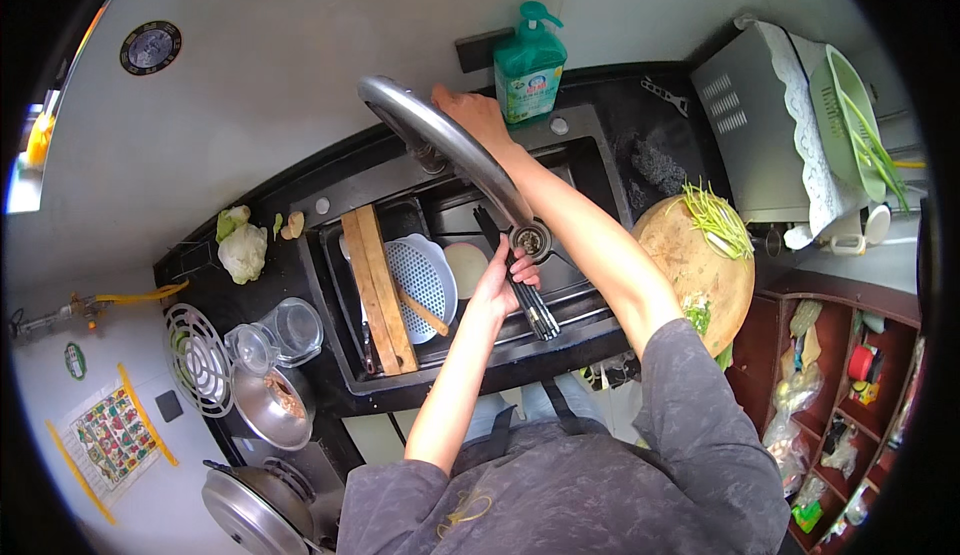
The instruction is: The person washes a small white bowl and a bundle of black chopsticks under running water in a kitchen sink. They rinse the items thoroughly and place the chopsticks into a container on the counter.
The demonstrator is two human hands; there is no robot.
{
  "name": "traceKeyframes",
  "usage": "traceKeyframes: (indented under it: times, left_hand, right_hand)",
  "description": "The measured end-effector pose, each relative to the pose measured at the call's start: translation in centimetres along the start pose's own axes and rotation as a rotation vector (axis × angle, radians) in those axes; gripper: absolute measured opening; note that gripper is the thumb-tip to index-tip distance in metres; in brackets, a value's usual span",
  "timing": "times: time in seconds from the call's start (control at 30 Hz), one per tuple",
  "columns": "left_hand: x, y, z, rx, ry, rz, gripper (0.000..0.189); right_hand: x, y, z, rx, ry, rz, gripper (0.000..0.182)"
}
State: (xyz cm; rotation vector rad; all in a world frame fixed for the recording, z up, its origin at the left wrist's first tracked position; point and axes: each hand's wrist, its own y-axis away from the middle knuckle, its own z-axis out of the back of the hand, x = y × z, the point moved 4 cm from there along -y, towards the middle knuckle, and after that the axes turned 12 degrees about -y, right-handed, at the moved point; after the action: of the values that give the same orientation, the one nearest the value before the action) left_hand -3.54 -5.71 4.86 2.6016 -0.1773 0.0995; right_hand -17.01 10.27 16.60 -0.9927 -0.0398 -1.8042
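A bundle of black chopsticks (pixel 535 310) is in my left hand (pixel 498 285), held at a slant over the sink (pixel 327 322). Its middle lies just below the spout of a tall curved metal faucet (pixel 480 157). My right hand (pixel 474 116) reaches behind the faucet's neck, near its base. The neck hides part of that hand, so what its fingers touch cannot be seen. Below my left hand, inside the sink, are a light blue colander (pixel 412 273) and a pale round item (pixel 465 268). A wooden board (pixel 375 292) spans the sink's left side.
A green pump bottle (pixel 529 67) stands behind the sink. On the right, a round wooden chopping board (pixel 712 296) bears cut green stalks (pixel 716 225). Glass jars (pixel 292 330), a metal bowl (pixel 262 420) and a cabbage (pixel 244 251) sit at left. A lidded pot (pixel 255 510) is lower left.
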Motion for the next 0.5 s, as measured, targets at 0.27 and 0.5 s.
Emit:
traceKeyframes:
  times: [0.27,0.5]
  left_hand:
    - [-1.1,-0.3,-2.7,0.081,-0.191,-0.059,0.028]
    - [-1.8,-0.1,-3.1,-0.068,-0.536,-0.095,0.021]
  right_hand:
    - [-3.3,1.9,0.1,0.003,0.01,-0.095,0.021]
    - [-4.4,15.7,0.9,0.063,-0.773,-0.651,0.047]
